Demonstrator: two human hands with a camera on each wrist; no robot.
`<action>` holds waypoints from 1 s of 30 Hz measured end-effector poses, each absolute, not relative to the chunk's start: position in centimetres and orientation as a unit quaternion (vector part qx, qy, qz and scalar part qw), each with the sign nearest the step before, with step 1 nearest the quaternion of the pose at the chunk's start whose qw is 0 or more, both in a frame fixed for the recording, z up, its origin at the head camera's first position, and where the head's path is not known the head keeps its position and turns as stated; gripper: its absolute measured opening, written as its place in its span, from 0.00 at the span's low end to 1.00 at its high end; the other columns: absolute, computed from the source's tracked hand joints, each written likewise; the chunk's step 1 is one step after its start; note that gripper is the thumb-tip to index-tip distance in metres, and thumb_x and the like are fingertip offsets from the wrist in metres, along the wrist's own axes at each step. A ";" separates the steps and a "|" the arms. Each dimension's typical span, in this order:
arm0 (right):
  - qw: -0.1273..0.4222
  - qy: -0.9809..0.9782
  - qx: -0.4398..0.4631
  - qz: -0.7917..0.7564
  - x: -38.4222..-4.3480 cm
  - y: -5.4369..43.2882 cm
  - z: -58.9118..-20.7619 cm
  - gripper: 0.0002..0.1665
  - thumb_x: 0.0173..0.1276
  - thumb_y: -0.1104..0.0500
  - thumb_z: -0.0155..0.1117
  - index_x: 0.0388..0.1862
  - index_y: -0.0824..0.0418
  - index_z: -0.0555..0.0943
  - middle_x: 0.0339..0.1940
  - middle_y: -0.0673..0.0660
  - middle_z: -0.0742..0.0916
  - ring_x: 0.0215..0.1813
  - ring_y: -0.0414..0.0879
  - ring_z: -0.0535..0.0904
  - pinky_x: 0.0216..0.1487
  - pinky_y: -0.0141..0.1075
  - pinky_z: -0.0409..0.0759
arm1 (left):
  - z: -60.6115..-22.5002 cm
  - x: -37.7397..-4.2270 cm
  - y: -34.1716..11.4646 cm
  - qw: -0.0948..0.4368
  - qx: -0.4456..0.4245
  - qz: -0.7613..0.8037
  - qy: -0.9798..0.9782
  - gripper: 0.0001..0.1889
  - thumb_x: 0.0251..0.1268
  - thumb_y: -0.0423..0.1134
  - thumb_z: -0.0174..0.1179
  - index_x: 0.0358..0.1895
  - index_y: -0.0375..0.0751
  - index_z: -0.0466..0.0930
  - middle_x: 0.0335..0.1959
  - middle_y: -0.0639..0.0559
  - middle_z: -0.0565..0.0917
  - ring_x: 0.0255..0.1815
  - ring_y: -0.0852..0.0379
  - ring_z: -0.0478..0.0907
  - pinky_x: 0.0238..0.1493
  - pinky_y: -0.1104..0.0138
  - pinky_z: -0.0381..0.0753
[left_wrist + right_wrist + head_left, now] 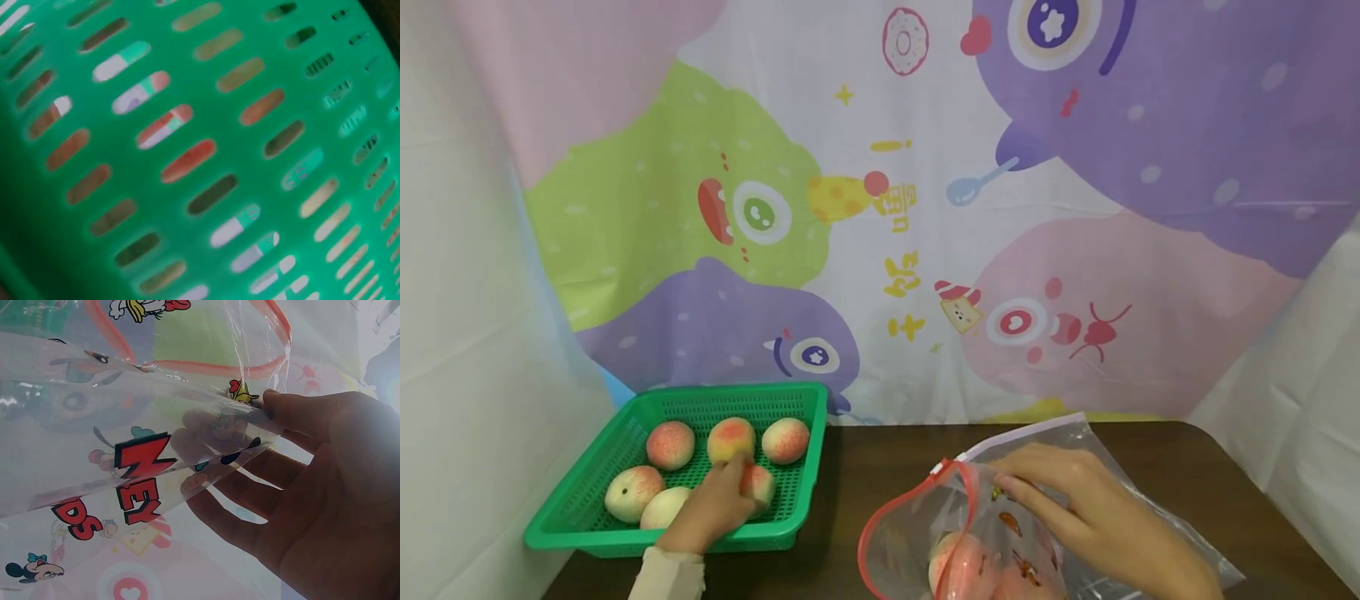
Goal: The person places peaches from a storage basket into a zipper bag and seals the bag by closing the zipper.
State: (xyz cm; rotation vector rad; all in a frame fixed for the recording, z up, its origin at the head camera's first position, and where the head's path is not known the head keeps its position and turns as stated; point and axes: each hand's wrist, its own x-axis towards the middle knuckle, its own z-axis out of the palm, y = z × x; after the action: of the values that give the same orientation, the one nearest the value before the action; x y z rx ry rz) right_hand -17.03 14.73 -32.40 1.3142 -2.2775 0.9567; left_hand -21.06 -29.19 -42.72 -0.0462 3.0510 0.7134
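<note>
In the head view, my left hand reaches over the front rim of a green plastic basket. Its fingers curl on a peach near the basket's front right; part of the fruit is hidden. Several other peaches lie around it, including one with a yellow-orange top. The left wrist view is filled by the slotted basket wall. My right hand pinches the edge of a clear zip bag with printed cartoon figures. The bag's red-rimmed mouth gapes, and peaches are inside.
Another clear bag with a pale pink zip strip lies under my right hand and wrist. Everything stands on a dark brown table. A printed cartoon curtain hangs behind, with white cloth at both sides.
</note>
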 end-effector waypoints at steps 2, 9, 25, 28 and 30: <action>0.170 -0.801 0.463 0.339 -17.0 14.7 -32.4 0.18 0.74 0.64 0.59 0.52 0.41 0.84 0.44 0.36 0.86 0.44 0.34 0.82 0.44 0.26 0.79 | -42.8 -21.2 -29.2 -0.006 -0.010 0.232 0.973 0.24 0.52 0.30 0.63 0.54 0.36 0.70 0.41 0.38 0.76 0.37 0.43 0.73 0.34 0.53 0.73; 0.184 -0.800 0.464 0.333 -17.0 14.6 -32.3 0.18 0.74 0.64 0.60 0.51 0.41 0.84 0.43 0.35 0.86 0.42 0.33 0.82 0.43 0.25 0.78 | -43.3 -21.3 -29.1 -0.079 0.026 0.236 0.968 0.23 0.50 0.33 0.73 0.51 0.42 0.76 0.42 0.43 0.83 0.39 0.48 0.78 0.39 0.52 0.77; 0.189 -0.798 0.463 0.336 -17.0 14.5 -32.4 0.17 0.73 0.63 0.61 0.50 0.41 0.84 0.42 0.35 0.86 0.41 0.32 0.81 0.42 0.24 0.77 | -43.7 -21.2 -28.9 -0.160 0.039 0.230 0.959 0.28 0.54 0.40 0.75 0.59 0.45 0.76 0.53 0.43 0.82 0.53 0.44 0.80 0.49 0.48 0.80; 0.190 -0.799 0.463 0.335 -17.0 14.5 -32.4 0.17 0.73 0.63 0.61 0.50 0.41 0.84 0.42 0.34 0.85 0.40 0.31 0.81 0.42 0.24 0.76 | -43.7 -21.0 -28.8 -0.188 0.044 0.225 0.955 0.29 0.56 0.40 0.75 0.61 0.44 0.75 0.56 0.40 0.81 0.55 0.40 0.79 0.50 0.45 0.80; 0.193 -0.796 0.466 0.335 -17.0 14.5 -32.4 0.17 0.73 0.64 0.61 0.50 0.41 0.84 0.42 0.34 0.85 0.40 0.32 0.81 0.43 0.23 0.76 | -43.8 -20.8 -28.8 -0.209 0.049 0.223 0.951 0.30 0.56 0.40 0.74 0.62 0.43 0.75 0.57 0.39 0.80 0.55 0.39 0.79 0.49 0.45 0.80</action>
State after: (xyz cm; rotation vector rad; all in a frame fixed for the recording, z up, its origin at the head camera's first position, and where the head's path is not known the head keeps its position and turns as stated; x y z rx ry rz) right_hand -16.99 14.51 -32.44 1.3072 -2.2341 0.9403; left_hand -20.81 -28.77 -43.79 0.1782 3.4642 0.8114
